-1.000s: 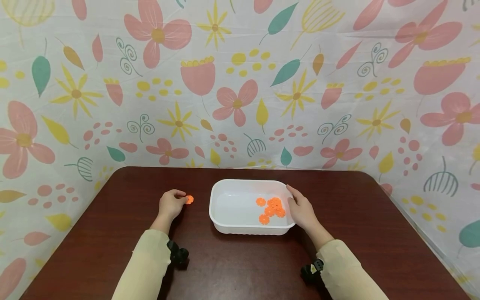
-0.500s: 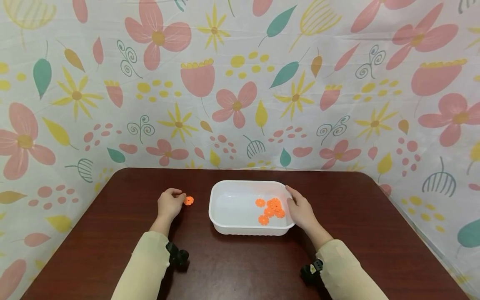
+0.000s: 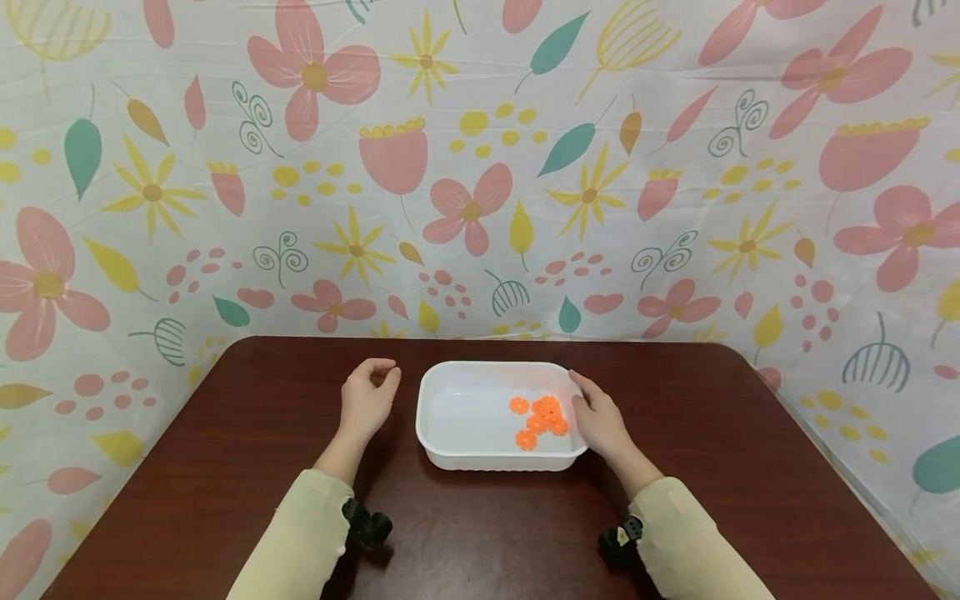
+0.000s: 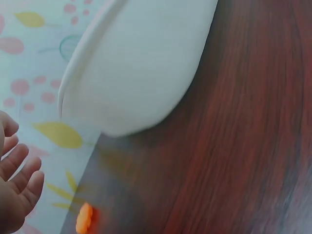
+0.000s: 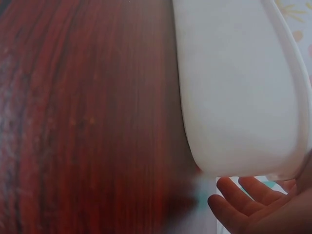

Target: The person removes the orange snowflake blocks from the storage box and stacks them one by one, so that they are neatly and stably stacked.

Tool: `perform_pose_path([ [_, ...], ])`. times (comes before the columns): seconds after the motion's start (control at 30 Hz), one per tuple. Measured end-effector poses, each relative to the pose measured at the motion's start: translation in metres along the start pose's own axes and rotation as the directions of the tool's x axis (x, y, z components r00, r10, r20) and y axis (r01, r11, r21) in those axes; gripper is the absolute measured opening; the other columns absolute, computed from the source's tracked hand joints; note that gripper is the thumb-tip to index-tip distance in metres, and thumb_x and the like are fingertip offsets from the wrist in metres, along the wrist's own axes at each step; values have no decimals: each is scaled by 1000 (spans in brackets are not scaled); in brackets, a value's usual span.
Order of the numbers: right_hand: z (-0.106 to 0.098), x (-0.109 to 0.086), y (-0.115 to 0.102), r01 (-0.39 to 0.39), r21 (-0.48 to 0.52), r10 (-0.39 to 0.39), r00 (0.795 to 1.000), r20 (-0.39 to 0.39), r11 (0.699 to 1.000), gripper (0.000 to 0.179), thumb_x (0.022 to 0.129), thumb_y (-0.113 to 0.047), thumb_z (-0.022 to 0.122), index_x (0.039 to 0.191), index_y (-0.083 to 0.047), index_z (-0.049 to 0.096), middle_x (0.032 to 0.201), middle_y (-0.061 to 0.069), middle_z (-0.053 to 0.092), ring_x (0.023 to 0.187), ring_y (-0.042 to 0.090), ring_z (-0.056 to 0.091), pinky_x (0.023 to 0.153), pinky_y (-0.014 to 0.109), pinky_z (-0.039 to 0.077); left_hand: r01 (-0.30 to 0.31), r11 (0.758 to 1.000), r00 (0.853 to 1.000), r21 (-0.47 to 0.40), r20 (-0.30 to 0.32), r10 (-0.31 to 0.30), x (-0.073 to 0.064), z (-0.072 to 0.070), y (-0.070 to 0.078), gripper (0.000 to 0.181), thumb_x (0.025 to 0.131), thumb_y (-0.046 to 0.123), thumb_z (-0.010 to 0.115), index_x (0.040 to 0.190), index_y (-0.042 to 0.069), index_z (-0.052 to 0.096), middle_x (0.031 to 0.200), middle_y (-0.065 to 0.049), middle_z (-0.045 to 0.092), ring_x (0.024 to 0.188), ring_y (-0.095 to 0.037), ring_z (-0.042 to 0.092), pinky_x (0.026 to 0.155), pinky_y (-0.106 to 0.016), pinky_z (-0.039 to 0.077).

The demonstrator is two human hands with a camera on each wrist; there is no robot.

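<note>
A white plastic tub (image 3: 465, 461) stands on the table with several orange, scallop-edged carrot slices (image 3: 547, 410) in its right half. My right hand (image 3: 602, 423) grips the tub's right end; in the right wrist view its fingers (image 5: 243, 202) lie outside the end wall. My left hand (image 3: 367, 400) hovers left of the tub, its fingers loosely bent with nothing seen between them. In the left wrist view, a single carrot slice (image 4: 84, 218) lies apart from the left hand (image 4: 19, 183). The head view does not show that slice.
The dark brown wooden table (image 3: 480, 533) reaches back to a flower-printed cloth (image 3: 480, 125) hanging behind it. Black wrist cameras sit on both forearms, the left camera (image 3: 367, 525) close above the table.
My left hand was at the single carrot slice and has moved right towards the tub, its fingers away from the slice. My right hand and the tub have stayed in place.
</note>
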State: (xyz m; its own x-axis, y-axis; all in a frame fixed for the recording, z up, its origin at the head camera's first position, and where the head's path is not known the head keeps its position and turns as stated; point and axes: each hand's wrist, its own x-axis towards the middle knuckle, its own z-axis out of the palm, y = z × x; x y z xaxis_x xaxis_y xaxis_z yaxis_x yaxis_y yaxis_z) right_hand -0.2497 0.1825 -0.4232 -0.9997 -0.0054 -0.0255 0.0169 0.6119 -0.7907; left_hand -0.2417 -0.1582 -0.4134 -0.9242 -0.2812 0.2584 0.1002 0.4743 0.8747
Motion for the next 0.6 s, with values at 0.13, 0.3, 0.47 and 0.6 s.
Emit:
perform_pose_path([
  [0.13,-1,-1,-2,0,-1,0,1000,-3,1000,48,99,-15,32,147,-10,34,151,18,33,140,35,28,113,52,25,-33,999,999,-34,13,34,-4,8,10,18,90,19,62,103,7,68,91,-11,68,81,-21,59,65,-26,45],
  [0.3,0,-1,-4,-5,-3,5,1000,-7,1000,48,100,-14,32,147,-10,33,151,18,32,140,36,28,113,53,25,-66,996,997,-55,33,68,-8,15,18,16,90,18,62,102,8,68,89,-9,67,77,-20,57,63,-25,45],
  [0.47,2,1,-4,-14,1,14,1000,-2,1000,47,100,-15,32,147,-11,33,151,17,32,140,35,28,113,53,25,-82,995,995,-57,56,85,-10,22,23,17,89,20,62,101,9,68,88,-7,66,75,-17,56,63,-25,46],
  [0.6,4,2,-4,-7,5,7,1000,-1,1000,47,100,-15,32,147,-11,33,152,17,32,141,34,27,113,52,25,-100,991,991,-84,80,107,-11,28,27,19,89,19,63,102,6,68,90,-7,65,78,-17,57,67,-24,47],
])
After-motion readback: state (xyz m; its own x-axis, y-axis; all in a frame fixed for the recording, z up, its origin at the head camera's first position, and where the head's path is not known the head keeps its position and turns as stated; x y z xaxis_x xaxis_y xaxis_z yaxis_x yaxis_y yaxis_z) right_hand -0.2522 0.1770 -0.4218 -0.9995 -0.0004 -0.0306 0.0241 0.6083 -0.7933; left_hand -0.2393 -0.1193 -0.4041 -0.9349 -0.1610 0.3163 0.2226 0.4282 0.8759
